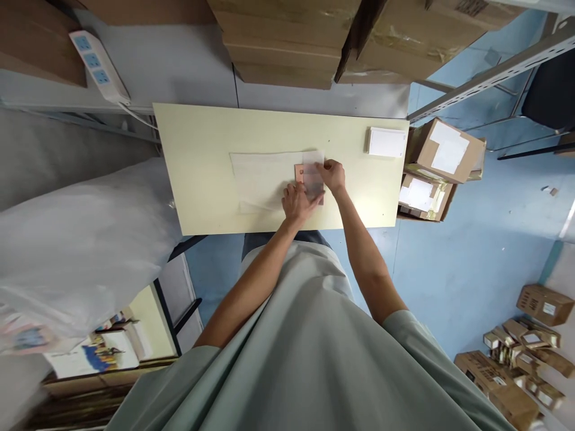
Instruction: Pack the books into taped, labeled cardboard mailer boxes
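Note:
On the pale yellow tabletop lies a thin whitish translucent wrapping sheet [260, 179]. A small flat pinkish-orange box [299, 172] rests on its right part. The sheet's right end is folded over most of the box, which shows through it dimly. My left hand [296, 205] lies over the box's near left corner with fingers apart, its thumb stretched along the near edge of the covered part. At the far right edge of the fold, my right hand [333, 175] pinches the sheet between thumb and fingers. The box's underside is hidden.
A white stack or box [387, 142] sits at the table's [202, 173] far right corner. Cardboard boxes [291, 42] line the surface behind, with a power strip [99, 67] at left. More cartons [442, 149] stand right of the table; a large white plastic bag [90, 239] bulges at left.

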Demonstrator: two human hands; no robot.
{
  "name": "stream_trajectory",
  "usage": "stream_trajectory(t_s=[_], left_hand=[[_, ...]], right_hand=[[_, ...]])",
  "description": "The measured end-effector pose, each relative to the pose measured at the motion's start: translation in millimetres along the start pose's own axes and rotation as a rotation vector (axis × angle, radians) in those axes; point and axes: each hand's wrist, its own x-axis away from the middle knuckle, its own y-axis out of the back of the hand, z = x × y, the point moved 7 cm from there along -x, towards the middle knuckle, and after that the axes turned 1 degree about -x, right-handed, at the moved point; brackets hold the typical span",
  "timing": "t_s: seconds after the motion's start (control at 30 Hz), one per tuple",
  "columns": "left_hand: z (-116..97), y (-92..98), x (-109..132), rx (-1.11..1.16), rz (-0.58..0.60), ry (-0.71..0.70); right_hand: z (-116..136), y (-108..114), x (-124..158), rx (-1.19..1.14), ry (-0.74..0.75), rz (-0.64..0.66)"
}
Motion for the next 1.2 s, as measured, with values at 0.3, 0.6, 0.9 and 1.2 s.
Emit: stream_trajectory(t_s=[0.3,0.6,0.9,1.2], left_hand=[[4,-8.3,-3,0.068,0.071,0.108],[14,1.6,-3,0.122,0.126,0.101],[4,24.2,19,0.213,-0.016,-0.090],[27,26.7,55,0.236,-0.016,-0.160]], right_hand=[[47,21,32,0.200,0.334,0.007],[74,7,44,0.579,0.709,0.405],[76,-1,20,0.662,0.727,0.540],[121,-5,-1,0.631,0.623,0.652]])
